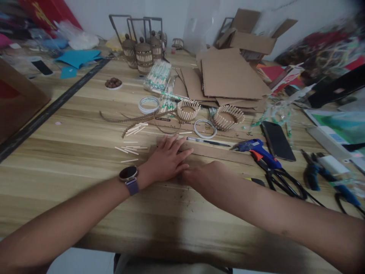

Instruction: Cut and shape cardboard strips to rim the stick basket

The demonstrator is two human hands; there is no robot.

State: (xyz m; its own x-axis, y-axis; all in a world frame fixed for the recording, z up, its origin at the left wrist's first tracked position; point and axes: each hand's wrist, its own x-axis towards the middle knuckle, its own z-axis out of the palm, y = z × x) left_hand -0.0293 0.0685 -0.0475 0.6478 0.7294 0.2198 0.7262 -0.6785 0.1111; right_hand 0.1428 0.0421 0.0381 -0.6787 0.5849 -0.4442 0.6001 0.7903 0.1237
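Note:
My left hand, with a watch on its wrist, lies flat with fingers spread on the left end of a brown cardboard strip. Right beside it, near the table's front half, my right hand is curled closed, its thumb side close to the left fingertips. Whatever it grips is hidden beneath it. A pen lies just beyond the strip. Short pale sticks are scattered left of my left hand. Two rings of upright sticks on cardboard, a left ring and a right ring, stand farther back.
To the right lie a blue glue gun, black-handled scissors, a phone and pliers. Tape rolls, stacked cardboard and several lidded stick-covered pots stand behind. A box is at left.

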